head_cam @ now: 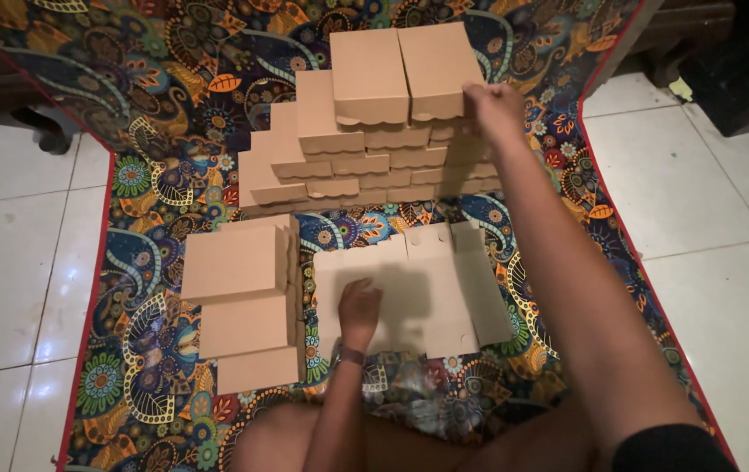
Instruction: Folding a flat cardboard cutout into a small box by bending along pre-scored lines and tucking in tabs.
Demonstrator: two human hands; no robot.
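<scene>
- On the patterned mat [156,288], left hand [360,308] presses flat, fingers spread, on the unfolded box blank [444,288].
- Right hand [495,109], fingers curled, grips the top box [434,72]; a nudge could topple the stepped stack [339,162].

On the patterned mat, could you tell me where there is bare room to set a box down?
Bare mat lies left of the stacked boxes and right of the flat cardboard sheet. The centre is crowded: the sheet, the folded pile.

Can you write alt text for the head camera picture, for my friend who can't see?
A person's right hand touches a stepped stack of folded brown boxes while the left hand presses a flat cardboard sheet on a patterned mat.
</scene>
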